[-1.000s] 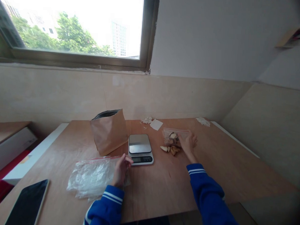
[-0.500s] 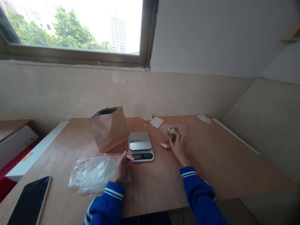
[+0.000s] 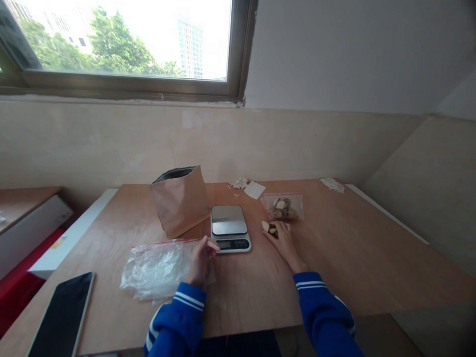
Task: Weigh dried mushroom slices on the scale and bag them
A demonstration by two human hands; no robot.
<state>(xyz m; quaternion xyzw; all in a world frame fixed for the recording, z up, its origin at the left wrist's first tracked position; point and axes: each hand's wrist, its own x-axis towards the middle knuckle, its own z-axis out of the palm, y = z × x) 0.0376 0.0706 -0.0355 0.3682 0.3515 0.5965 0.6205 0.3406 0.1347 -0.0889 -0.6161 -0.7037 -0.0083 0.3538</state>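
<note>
My right hand (image 3: 284,242) is down on the wooden table, its thumb and fingers closed round a few small pale-and-dark pieces (image 3: 272,229) that look like dried mushrooms. Just beyond it lies a clear zip bag (image 3: 295,206) with several similar brown and pale pieces inside. My left hand (image 3: 202,258) hovers by the front left corner of a digital kitchen scale (image 3: 229,220), fingers loosely bent and holding nothing. Nothing sits on the scale's metal plate. Under and beside my left wrist is a stack of clear zip bags (image 3: 155,272).
A brown paper pouch (image 3: 181,202), open at the top, stands behind the scale's left side. White scraps (image 3: 240,184) and a white square of paper (image 3: 255,190) lie near the wall. A dark-screened tablet (image 3: 62,315) is at the near left; crumpled white paper (image 3: 332,185) is at the far right.
My right hand has come back from the clear bag to the loose pieces in front of it, and the bag's contents now show. My left hand stays by the scale. The view has shifted slightly.
</note>
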